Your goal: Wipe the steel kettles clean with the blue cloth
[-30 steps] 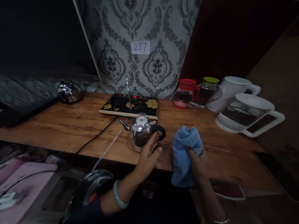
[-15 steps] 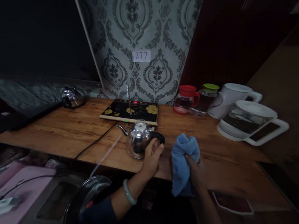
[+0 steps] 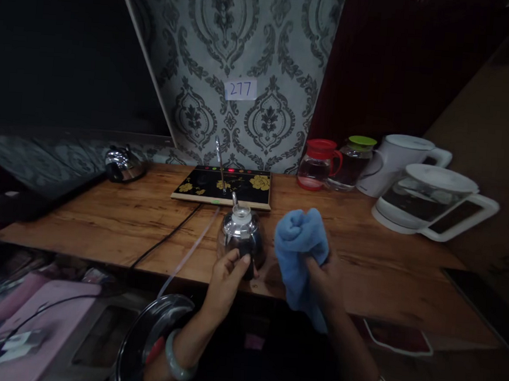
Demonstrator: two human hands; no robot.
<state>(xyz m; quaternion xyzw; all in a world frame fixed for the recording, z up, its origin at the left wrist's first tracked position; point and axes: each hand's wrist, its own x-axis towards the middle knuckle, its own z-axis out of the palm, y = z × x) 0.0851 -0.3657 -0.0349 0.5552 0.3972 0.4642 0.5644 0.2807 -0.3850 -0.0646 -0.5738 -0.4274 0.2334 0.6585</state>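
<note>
Left hand (image 3: 225,273) grips steel kettle (image 3: 241,236) handle, right hand (image 3: 322,278) clutches blue cloth (image 3: 299,247); wall label (image 3: 240,89) reads 277

My left hand (image 3: 226,276) covers the handle of the steel kettle (image 3: 242,236), so I cannot see my grip on it; my right hand (image 3: 322,275) is half buried in the blue cloth (image 3: 299,247); both my forearms run off the bottom edge; the clutter under the table (image 3: 103,214) at lower left is blurred.
</note>
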